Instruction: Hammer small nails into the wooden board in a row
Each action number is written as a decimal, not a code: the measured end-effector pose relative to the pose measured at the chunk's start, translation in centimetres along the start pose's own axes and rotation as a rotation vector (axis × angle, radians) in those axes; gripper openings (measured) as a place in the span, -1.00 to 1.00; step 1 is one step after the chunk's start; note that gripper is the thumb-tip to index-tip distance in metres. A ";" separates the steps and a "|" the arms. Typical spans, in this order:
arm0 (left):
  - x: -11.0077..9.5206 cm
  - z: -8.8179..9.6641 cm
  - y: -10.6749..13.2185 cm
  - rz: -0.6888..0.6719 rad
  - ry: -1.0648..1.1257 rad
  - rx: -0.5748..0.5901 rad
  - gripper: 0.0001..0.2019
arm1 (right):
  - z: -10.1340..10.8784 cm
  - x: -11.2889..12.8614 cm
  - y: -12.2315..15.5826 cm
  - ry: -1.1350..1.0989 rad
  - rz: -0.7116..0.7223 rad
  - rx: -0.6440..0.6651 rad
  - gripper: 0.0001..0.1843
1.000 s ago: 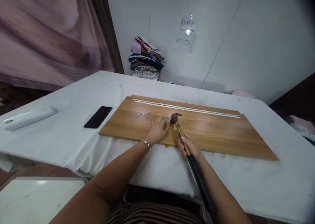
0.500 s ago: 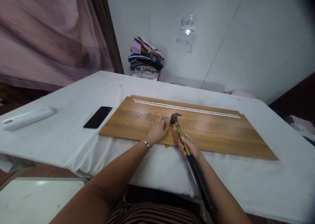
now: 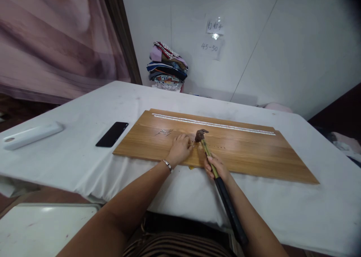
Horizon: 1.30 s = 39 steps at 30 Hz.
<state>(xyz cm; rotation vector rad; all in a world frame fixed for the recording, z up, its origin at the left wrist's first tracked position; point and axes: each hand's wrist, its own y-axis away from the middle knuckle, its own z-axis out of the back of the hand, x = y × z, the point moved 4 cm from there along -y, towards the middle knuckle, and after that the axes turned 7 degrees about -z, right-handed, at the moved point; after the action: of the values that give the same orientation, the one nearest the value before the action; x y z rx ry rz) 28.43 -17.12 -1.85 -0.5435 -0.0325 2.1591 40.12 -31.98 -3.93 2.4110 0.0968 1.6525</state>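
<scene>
A long wooden board (image 3: 248,151) lies on the white-covered table (image 3: 84,110). My right hand (image 3: 217,168) is wrapped round the yellow-and-black handle of a hammer (image 3: 210,159), whose rusty head rests just above the board near its middle. My left hand (image 3: 179,148) rests on the board with fingertips pinched together right beside the hammer head; what they pinch is too small to make out. Several loose nails (image 3: 164,132) lie on the board to the left of that hand.
A black phone (image 3: 112,134) lies on the cloth left of the board. A long white object (image 3: 31,135) sits at the table's left edge. A silver strip (image 3: 214,124) runs along the board's far edge. Folded clothes (image 3: 167,67) are stacked by the wall.
</scene>
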 end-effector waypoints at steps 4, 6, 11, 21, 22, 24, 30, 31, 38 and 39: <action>0.1 -0.1 0.0 -0.003 0.004 -0.005 -0.89 | 0.1 -0.2 -0.1 -0.001 0.005 0.018 -0.52; 0.0 0.0 0.0 -0.001 0.007 -0.006 -0.88 | 0.1 -0.1 -0.1 -0.001 0.009 0.019 -0.53; -0.3 0.4 0.0 0.006 0.017 -0.004 -0.88 | 0.0 0.0 0.0 -0.004 -0.004 0.003 -0.50; 0.0 0.1 0.0 0.005 0.018 -0.012 -0.88 | -0.1 0.0 -0.1 0.004 0.007 0.021 -0.52; -0.1 0.1 0.0 0.006 0.019 -0.014 -0.89 | -0.1 0.0 -0.1 0.006 0.007 0.022 -0.52; -0.1 0.1 -0.1 0.008 0.019 -0.013 -0.91 | -0.1 0.0 0.0 0.008 0.009 0.018 -0.53; -0.1 0.1 0.0 0.007 0.017 -0.016 -0.94 | -0.1 0.1 0.0 0.002 0.010 0.008 -0.54; 0.0 0.1 0.0 0.008 0.017 -0.021 -0.95 | -0.1 0.1 0.0 0.004 0.009 0.006 -0.54; 0.0 0.0 0.1 0.004 0.011 -0.013 -0.91 | -0.2 0.1 0.0 0.015 0.000 0.011 -0.49; 0.0 0.0 0.0 0.005 0.010 -0.009 -0.91 | -0.2 0.1 0.0 0.016 -0.001 0.009 -0.48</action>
<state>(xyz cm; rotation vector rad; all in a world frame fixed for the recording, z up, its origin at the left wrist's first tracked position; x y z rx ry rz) 28.39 -17.12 -1.86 -0.5601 -0.0348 2.1618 40.00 -31.96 -3.81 2.4039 0.1079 1.6743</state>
